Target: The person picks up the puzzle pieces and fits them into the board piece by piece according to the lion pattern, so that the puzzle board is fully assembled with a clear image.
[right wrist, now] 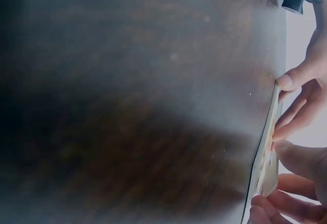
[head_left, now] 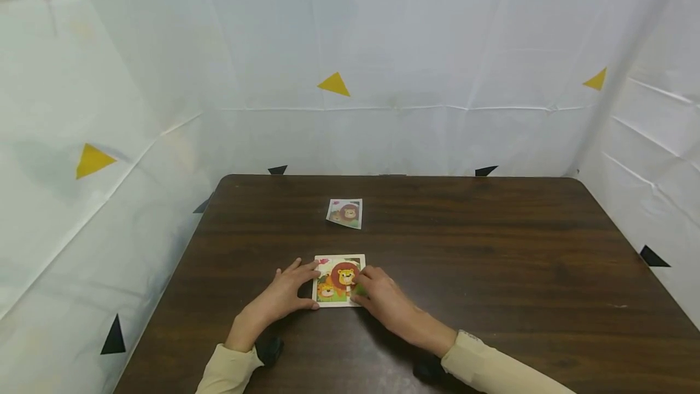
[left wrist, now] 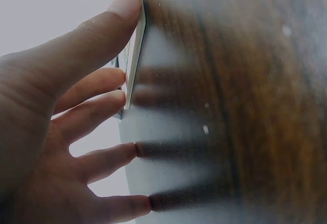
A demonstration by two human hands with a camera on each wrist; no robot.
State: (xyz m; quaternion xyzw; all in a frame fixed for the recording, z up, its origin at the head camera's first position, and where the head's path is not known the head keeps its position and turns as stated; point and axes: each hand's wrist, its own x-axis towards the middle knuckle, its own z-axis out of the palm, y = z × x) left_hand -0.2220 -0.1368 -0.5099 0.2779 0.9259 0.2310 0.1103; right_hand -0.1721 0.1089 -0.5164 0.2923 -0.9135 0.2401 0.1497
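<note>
A small lion puzzle (head_left: 331, 298) in a pale, flat frame lies on the brown table. At its left side is my left hand (head_left: 284, 293), fingers spread. In the left wrist view the thumb (left wrist: 125, 9) and two fingers touch the puzzle's edge, and the other two fingertips meet the tabletop. My right hand (head_left: 385, 297) is over the puzzle's lower right corner. It pinches a puzzle piece (right wrist: 271, 178), tilted up from the board, between thumb and fingers. Some green of the piece shows in the head view; the fingers hide the rest.
Farther back on the table (head_left: 465, 230) lies a printed picture card (head_left: 344, 214) with the same lion design, one corner slightly raised. White sheeting (head_left: 410, 47) with yellow and black triangles surrounds the table's back and sides. Dark devices sit at both wrists.
</note>
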